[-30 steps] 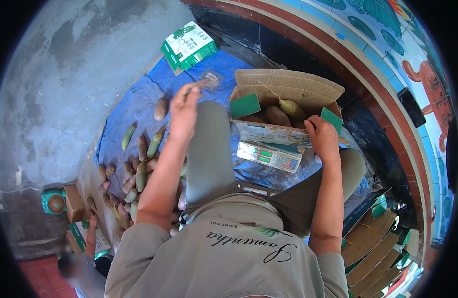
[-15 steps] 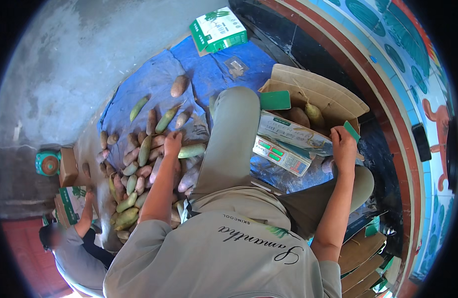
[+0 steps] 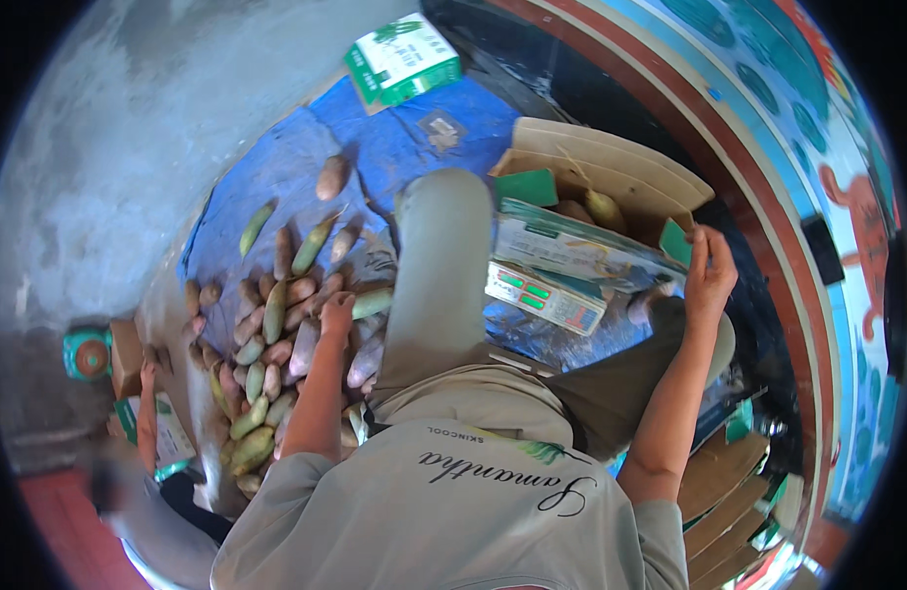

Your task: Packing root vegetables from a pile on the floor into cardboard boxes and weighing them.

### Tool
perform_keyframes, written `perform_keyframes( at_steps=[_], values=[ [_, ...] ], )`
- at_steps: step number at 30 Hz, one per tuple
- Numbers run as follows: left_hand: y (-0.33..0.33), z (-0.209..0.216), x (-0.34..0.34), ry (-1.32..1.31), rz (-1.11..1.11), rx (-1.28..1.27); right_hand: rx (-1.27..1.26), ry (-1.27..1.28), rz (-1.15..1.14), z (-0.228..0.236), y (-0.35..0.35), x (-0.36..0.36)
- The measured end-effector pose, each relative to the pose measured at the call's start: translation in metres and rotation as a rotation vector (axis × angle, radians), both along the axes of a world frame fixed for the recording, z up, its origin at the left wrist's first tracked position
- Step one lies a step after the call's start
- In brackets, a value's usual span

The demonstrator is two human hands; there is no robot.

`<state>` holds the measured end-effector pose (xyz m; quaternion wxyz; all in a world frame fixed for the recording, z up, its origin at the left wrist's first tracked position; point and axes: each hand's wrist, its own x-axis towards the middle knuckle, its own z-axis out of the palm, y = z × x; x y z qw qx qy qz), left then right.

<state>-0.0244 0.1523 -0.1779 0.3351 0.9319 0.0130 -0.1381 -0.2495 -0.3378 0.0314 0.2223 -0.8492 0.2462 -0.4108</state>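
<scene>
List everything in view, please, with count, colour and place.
Root vegetables: many, green and reddish, left of centre
Tarp: one, blue, beneath part of the vegetables
Open box: one, brown and green, right of centre
Boxed vegetables: at least two, yellow-green and brownish, open box
Scale: one, pale, green-lit, before the open box
Closed box: one, white-green, tarp's far end
Teal device: one, teal and brown, far left
Small carton: one, brown, beside the device
Co-worker: one, grey-clad, lower left
Other box: one, white-green, near the co-worker
Cartons: several, brown, lower right
Wall: one, multicoloured, right
Left hand: one, bare, at the vegetables
Right hand: one, bare, at the open box's right side
Trouser legs: two, grey-green, centre
Shirt: one, grey, bottom centre
</scene>
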Motion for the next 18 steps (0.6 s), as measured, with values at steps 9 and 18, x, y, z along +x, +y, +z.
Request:
perform_keyframes(
  at_steps=[9, 18],
  values=[
    [0.019, -0.041, 0.057, 0.194, 0.168, -0.546, 0.174, -0.445, -0.418, -0.016, -0.044, -0.102],
    [-0.018, 0.013, 0.047, 0.242, 0.256, -0.522, 0.363, 0.077, -0.890, -0.168, -0.016, -0.171]
  ],
)
